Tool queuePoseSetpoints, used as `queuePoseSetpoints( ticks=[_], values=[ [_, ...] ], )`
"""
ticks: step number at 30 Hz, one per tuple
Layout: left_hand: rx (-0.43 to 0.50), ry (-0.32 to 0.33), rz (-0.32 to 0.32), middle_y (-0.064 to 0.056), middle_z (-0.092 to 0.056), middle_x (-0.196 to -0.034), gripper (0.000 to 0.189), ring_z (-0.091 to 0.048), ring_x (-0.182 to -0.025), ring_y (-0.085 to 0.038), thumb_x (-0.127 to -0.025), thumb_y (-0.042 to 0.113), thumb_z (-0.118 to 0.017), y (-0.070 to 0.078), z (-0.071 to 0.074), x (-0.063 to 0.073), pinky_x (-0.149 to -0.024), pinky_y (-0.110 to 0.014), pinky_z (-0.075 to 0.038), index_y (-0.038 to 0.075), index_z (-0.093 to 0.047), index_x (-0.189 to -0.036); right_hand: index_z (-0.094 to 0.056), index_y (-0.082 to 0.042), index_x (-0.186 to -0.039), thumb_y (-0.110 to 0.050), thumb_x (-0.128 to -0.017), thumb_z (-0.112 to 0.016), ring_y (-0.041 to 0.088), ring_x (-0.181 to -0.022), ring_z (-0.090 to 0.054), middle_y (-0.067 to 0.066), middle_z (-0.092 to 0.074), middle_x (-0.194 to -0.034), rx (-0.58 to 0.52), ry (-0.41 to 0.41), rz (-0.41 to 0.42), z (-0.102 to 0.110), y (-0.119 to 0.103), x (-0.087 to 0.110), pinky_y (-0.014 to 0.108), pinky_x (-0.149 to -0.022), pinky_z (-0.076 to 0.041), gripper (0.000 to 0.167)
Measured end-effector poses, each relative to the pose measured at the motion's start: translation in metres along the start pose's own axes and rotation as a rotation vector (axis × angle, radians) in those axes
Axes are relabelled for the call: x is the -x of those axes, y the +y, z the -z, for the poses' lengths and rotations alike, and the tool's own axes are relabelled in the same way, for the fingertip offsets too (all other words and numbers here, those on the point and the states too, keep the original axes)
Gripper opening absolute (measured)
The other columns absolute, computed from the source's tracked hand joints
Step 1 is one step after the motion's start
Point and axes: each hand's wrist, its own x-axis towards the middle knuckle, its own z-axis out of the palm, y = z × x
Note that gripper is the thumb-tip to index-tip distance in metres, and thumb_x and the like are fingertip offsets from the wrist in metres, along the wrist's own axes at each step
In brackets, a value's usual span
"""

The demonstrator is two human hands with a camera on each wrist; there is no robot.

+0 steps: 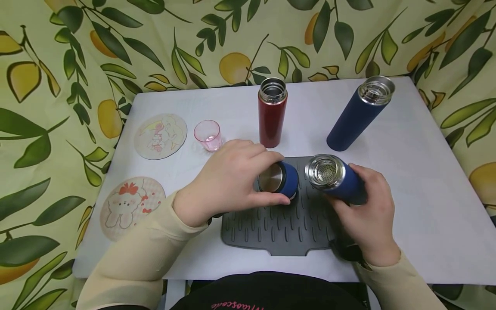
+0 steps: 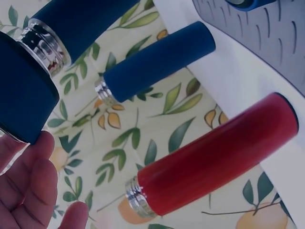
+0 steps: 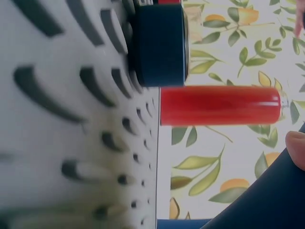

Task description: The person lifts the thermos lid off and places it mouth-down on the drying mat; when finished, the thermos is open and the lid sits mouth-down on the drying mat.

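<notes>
My left hand holds a blue cap with a steel top, thumb and fingers around its sides. The cap's steel top faces the palm; its other end points toward the thermos. My right hand grips a blue thermos by its body, tilted, with a strainer in its steel mouth. A small gap separates cap and thermos in the head view. In the left wrist view the cap overlaps the bottle's neck. Another blue cap stands on the grey mat.
Behind the mat stand an uncapped red thermos and an uncapped dark blue thermos. A pink glass is left of the red one. Two round coasters, one upper and one lower, lie at the left.
</notes>
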Motion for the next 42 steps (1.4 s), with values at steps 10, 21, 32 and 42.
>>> queuePoseSetpoints(
  ticks=[10,21,32,42],
  values=[
    [-0.010,-0.049,0.063,0.002,-0.078,-0.099,0.071,-0.067,-0.087,-0.017,-0.085,0.068,-0.088,-0.005,-0.004,0.018,-0.082,-0.038,-0.056,0.013,-0.077,-0.128,-0.063,0.003,-0.145,0.004,-0.068,-0.094,0.005,-0.131,-0.055,0.031,-0.066,-0.137,0.033,0.069,-0.103,0.014,0.009,-0.010,0.015,-0.110,-0.035,0.082],
    [-0.001,-0.143,0.143,0.004,-0.079,-0.103,0.068,-0.068,-0.089,-0.015,-0.086,0.068,-0.087,-0.008,-0.014,0.036,-0.083,-0.039,-0.057,0.014,-0.077,-0.126,-0.064,-0.011,-0.149,0.010,-0.070,-0.093,-0.003,-0.121,-0.058,-0.029,-0.059,-0.135,-0.026,0.163,-0.322,0.021,0.022,-0.021,0.018,-0.101,-0.043,0.087],
    [-0.044,-0.209,0.159,0.006,-0.066,-0.088,0.065,-0.061,-0.079,-0.015,-0.082,0.069,-0.089,-0.013,-0.031,0.059,-0.081,-0.038,-0.057,0.018,-0.079,-0.121,-0.056,-0.022,-0.155,0.008,-0.075,-0.093,0.003,-0.125,-0.061,-0.018,-0.061,-0.144,-0.020,0.185,-0.496,0.024,0.031,-0.028,0.020,-0.103,-0.048,0.093],
    [-0.065,-0.298,0.187,0.007,-0.068,-0.089,0.062,-0.066,-0.083,-0.017,-0.081,0.067,-0.091,-0.013,-0.042,0.075,-0.085,-0.042,-0.059,0.020,-0.080,-0.120,-0.047,-0.023,-0.160,0.010,-0.080,-0.087,0.012,-0.136,-0.060,-0.007,-0.059,-0.154,-0.061,0.183,-0.596,0.024,0.035,-0.034,0.024,-0.112,-0.049,0.095]
  ],
)
